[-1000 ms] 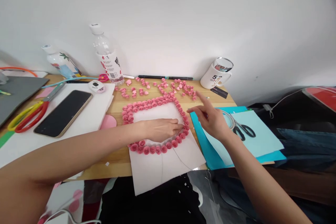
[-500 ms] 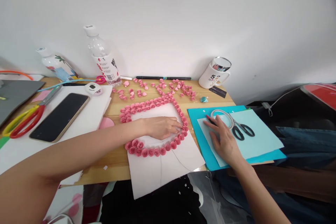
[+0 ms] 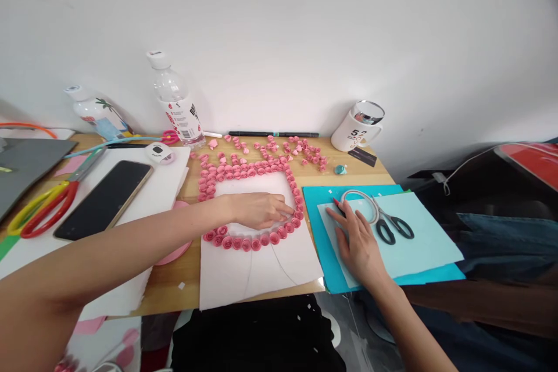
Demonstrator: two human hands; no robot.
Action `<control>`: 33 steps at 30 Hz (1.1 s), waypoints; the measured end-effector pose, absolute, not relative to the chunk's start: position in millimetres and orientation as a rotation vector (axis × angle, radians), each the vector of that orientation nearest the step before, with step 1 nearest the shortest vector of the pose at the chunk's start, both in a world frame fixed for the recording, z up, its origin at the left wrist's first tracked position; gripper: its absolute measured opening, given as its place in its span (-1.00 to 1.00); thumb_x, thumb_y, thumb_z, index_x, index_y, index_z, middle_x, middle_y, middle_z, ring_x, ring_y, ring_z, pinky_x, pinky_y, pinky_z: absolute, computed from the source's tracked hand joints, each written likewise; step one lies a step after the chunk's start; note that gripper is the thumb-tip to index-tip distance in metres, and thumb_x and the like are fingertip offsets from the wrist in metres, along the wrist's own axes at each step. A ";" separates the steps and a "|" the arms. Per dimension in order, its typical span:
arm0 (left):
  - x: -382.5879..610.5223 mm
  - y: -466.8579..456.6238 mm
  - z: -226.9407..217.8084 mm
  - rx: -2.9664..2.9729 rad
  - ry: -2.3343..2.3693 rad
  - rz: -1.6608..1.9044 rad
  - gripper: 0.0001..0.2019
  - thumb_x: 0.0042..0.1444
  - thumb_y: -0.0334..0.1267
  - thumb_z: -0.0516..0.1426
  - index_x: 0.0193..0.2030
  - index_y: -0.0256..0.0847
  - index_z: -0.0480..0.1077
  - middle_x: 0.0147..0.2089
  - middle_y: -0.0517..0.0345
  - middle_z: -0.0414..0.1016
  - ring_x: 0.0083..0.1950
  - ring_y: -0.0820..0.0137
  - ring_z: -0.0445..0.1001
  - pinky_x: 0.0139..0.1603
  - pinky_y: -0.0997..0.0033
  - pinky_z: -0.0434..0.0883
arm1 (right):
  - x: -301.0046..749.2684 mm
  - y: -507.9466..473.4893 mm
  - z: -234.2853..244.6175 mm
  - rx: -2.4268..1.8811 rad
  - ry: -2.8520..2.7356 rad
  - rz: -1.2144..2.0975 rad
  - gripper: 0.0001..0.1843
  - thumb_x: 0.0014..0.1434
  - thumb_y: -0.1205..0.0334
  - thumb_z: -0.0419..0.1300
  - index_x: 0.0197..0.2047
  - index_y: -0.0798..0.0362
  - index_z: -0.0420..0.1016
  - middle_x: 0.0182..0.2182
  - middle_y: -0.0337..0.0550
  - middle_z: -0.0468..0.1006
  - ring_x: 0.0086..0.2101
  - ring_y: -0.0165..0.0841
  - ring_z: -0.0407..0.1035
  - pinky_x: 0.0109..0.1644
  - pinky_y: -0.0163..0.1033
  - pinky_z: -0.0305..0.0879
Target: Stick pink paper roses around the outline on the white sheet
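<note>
My left hand [image 3: 261, 210] lies palm down, fingers stretched out, on a white sheet [image 3: 257, 267] inside a ring of small pink paper roses [image 3: 244, 242]. Its fingertips touch the roses on the ring's right side. My right hand [image 3: 358, 238] rests flat with fingers apart on pale blue paper [image 3: 418, 238] over a darker blue sheet [image 3: 326, 256]. Its fingertips lie beside a red pen tip [image 3: 336, 201] and the grey-handled scissors [image 3: 379, 215]. Loose pink roses [image 3: 279, 148] are scattered behind the ring.
A white mug [image 3: 360, 126], a black marker [image 3: 272, 134] and two water bottles [image 3: 174, 102] stand along the wall. On the left lie a black phone [image 3: 104, 197], red and yellow scissors [image 3: 39, 212] and a small blue rolled piece [image 3: 340, 170] by the mug.
My right hand dropped from pointing near the loose roses onto the blue paper beside the scissors. The white sheet with the rose ring slid slightly left. My left hand stayed on it.
</note>
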State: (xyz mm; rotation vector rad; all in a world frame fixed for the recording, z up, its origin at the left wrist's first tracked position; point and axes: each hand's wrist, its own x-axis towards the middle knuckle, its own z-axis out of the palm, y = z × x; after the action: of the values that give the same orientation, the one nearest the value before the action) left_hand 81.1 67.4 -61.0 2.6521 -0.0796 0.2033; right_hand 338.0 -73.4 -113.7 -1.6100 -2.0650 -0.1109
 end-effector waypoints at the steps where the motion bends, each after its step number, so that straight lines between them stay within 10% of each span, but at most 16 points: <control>1: 81.2 67.3 -61.3 2.620 -0.047 0.227 -0.76 0.17 -0.45 0.01 -0.38 -0.24 0.50 0.04 -0.05 0.48 0.00 0.34 0.43 0.05 0.34 0.35 | 334.5 -75.0 -113.0 -1.602 -2.042 -0.120 -0.34 0.30 0.37 -0.10 0.39 0.09 -0.30 0.00 -0.02 0.51 0.18 -0.19 0.19 0.22 0.17 0.10; 13: 97.1 57.8 -62.3 2.339 0.487 0.236 -0.83 0.01 -0.44 0.17 -0.58 -0.28 0.38 -0.43 0.20 0.35 -0.39 0.49 0.34 -0.34 0.51 0.28 | 258.4 -103.0 -99.7 -1.487 -1.562 0.497 -0.36 0.26 0.23 0.04 0.34 0.00 -0.11 -0.34 -0.19 0.56 -0.44 -0.40 0.48 -0.34 -0.23 0.51; 33: 96.3 67.4 -60.2 2.454 0.314 0.164 -0.76 0.13 -0.41 0.06 -0.56 -0.25 0.39 -0.39 0.14 0.39 -0.34 0.46 0.37 -0.27 0.48 0.32 | 257.7 -104.3 -106.9 -1.470 -1.546 0.569 -0.38 0.25 0.27 0.02 0.33 0.00 -0.09 -0.33 -0.17 0.54 -0.43 -0.39 0.46 -0.36 -0.25 0.50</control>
State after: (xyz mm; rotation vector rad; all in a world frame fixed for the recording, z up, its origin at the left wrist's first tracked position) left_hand 96.3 67.4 -60.2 2.4544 0.3138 0.1643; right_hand 257.7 -104.3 -106.9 -1.4701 -1.5463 0.5694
